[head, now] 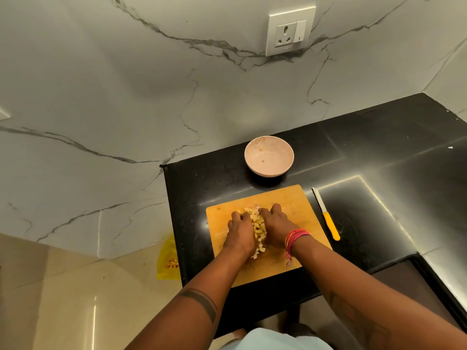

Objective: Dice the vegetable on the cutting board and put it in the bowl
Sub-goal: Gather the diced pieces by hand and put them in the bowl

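Pile of pale yellow diced vegetable cubes (pixel 259 229) sits mid-frame on the rectangular orange-tan wooden cutting board (pixel 298 200), squeezed between both hands. Left hand (pixel 241 229) cups the pile's left side, right hand (pixel 275 224) its right; fingers of both curl inward with tips at the pile's far end, cubes showing in the gap between palms. A few cubes spill toward the near edge of the board. Red-pink thread bracelet (pixel 294 237) on right wrist. Round pale pink bowl (pixel 269 155) above the board, apart from it, with a few scraps inside. Yellow-handled white-bladed knife (pixel 326 213) lies right of the board on the black glossy countertop (pixel 379 160). Yellow bag (pixel 168 258) at lower left, on the floor.
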Available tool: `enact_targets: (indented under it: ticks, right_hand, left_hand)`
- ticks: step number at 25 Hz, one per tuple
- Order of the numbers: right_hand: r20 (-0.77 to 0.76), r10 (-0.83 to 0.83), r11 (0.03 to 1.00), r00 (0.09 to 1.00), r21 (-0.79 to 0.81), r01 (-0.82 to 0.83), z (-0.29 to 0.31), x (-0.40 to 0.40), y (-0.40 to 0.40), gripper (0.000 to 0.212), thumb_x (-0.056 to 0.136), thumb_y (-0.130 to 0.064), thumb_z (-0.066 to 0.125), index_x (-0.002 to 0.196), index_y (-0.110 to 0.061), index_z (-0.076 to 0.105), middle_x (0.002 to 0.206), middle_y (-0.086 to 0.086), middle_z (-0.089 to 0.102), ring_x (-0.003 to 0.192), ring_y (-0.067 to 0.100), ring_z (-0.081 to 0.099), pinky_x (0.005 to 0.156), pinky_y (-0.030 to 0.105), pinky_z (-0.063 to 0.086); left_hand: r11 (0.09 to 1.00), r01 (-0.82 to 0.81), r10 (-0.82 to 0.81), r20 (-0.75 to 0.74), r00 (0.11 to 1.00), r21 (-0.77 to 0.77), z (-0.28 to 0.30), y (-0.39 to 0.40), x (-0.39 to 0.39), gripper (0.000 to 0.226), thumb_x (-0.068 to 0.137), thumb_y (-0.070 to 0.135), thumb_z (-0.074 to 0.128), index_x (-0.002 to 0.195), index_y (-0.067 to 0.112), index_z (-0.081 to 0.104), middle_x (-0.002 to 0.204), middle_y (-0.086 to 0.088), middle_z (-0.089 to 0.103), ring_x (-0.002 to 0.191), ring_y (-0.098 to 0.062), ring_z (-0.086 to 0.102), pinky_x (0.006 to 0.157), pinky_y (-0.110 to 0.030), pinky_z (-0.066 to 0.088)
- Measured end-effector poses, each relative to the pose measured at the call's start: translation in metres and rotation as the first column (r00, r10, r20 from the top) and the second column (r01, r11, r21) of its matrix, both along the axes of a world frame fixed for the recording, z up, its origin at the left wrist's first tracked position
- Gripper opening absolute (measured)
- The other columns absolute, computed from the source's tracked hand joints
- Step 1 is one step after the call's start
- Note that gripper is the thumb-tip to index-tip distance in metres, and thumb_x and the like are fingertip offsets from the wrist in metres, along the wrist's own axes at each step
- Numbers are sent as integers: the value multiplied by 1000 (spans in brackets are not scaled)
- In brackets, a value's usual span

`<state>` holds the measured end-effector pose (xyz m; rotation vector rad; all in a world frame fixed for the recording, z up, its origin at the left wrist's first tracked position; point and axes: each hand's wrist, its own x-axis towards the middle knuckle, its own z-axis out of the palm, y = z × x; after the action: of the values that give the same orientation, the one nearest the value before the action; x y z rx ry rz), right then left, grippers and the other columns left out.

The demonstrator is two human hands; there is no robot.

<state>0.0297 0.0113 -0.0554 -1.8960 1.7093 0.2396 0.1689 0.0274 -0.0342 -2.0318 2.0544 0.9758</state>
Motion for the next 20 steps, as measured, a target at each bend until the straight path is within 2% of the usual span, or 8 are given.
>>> enact_targets:
  ticks: [2, 6, 12, 16, 20]
  right_hand:
    - [39, 1, 1000, 999, 2, -1, -1, 0, -2, 81, 86, -17, 76, 151, -14, 29, 136, 17, 32, 117, 43, 54, 103, 50, 49]
    - [136, -2, 1000, 991, 12, 1, 1, -3, -4, 80, 81, -11, 79, 147, -11, 34, 135, 17, 40, 108, 39, 60, 95, 45, 53]
    - [319, -177, 980, 931, 145, 137, 16, -26, -22, 53, 87, -19, 77, 134, -12, 54, 126, 10, 64, 108, 27, 62, 90, 35, 52]
    - [369, -202, 962, 907, 247, 114, 24, -45, -37, 41, 86, -14, 75, 124, -15, 61, 117, 7, 69, 100, 22, 65, 88, 35, 57]
    - [419, -232, 949, 878, 296, 109, 30, -62, -49, 34, 81, -6, 78, 113, -15, 69, 106, 4, 70, 96, 22, 66, 89, 38, 59]
  left_hand:
    - [1000, 28, -28, -17, 999, 13, 0, -7, -4, 74, 91, 11, 69, 153, 15, 29, 149, -10, 25, 133, -32, 37, 110, -41, 41]
    - [998, 5, 3, -114, 993, 68, 6, -17, -14, 72, 91, 6, 68, 153, 18, 32, 149, -7, 28, 133, -30, 42, 109, -38, 42]
    - [994, -71, 83, -149, 985, 86, 10, -25, -29, 61, 93, 7, 65, 148, 18, 42, 147, -7, 38, 129, -29, 49, 107, -34, 43]
    - [986, -132, 149, -189, 971, 97, 17, -32, -43, 62, 89, 7, 70, 145, 19, 46, 143, -7, 48, 128, -26, 50, 105, -32, 43]
    - [970, -202, 230, -234, 945, 139, 21, -39, -51, 66, 82, 10, 81, 141, 19, 52, 135, -5, 60, 120, -25, 58, 99, -34, 51]
